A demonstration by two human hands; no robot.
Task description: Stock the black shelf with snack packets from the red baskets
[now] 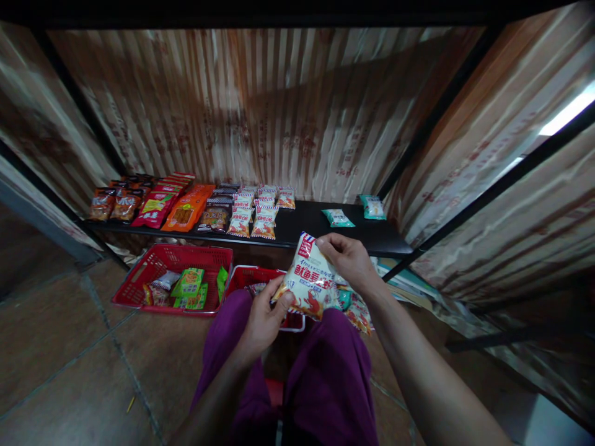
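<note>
A white snack bag (310, 279) with red and blue print is held tilted above my knees, between both hands. My left hand (264, 319) is closed on its lower left corner, thumb on the front. At the upper right edge, my right hand (346, 257) pinches the same bag. Behind it, matching small white snack bags (264, 222) stand in rows on the black shelf (302, 223). Two teal snack packets (338, 217) lie farther right on that shelf. Below the bag, a red basket (242, 272) is partly hidden by my knees and left hand.
A larger red basket (153, 303) with green packets (189, 282) stands on the floor at left. Brown, red and orange snack bags (188, 209) fill the shelf's left side. More bags (359, 313) lie by my right knee. Black shelf posts (441, 118) slant on both sides.
</note>
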